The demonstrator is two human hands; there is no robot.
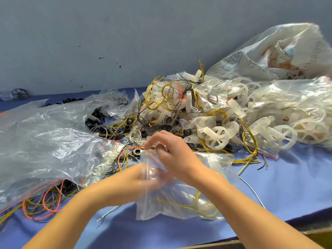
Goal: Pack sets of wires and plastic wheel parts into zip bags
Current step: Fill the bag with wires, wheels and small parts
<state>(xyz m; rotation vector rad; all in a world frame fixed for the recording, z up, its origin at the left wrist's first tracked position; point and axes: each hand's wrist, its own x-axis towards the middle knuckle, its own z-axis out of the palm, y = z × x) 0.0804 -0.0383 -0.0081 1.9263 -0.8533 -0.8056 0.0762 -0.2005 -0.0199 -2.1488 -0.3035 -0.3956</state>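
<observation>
Both forearms reach inward, the right hand (173,151) pinching the top of a clear plastic zip bag (220,169) containing coiled yellow wire (206,213), the blurred left hand (138,178) gripping its near-left edge.

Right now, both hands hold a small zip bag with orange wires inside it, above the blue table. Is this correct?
Not quite: the colour of the wires is wrong. The head view shows the left hand and the right hand holding the small zip bag above the blue table, but the wires inside it are yellow, not orange.
</observation>
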